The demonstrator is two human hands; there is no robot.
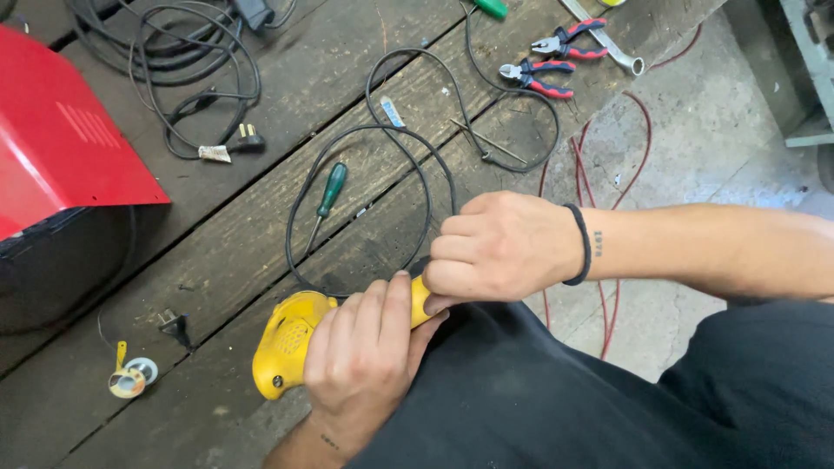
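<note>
On the dark wooden plank worktop (pixel 261 226), left to right:
Red sheet-metal casing (pixel 61 139): it sits at the far left, well apart from your hands, so it leaves them room.
Small roll of tape (pixel 130 379): it lies flat near the worktop's near edge, left of the tool.
Green-handled screwdriver (pixel 328 195): it lies loose inside the cable loop, within easy reach.
Yellow plastic power tool (pixel 287 343): it lies across your lap edge and the worktop, vented head pointing left, likely so the rear end faces your right hand.
Left hand (pixel 365 356): your fingers are wrapped tight around the tool's body, pinning it steady.
Black power cable (pixel 382 130): it loops away over the planks from the tool's rear.
Right hand (pixel 499 247): curled into a closed fist at the tool's rear end where the cable enters; what the fingers pinch is hidden.
Red-and-blue-handled pliers (pixel 543 74): two pairs are parked at the far edge.
</note>
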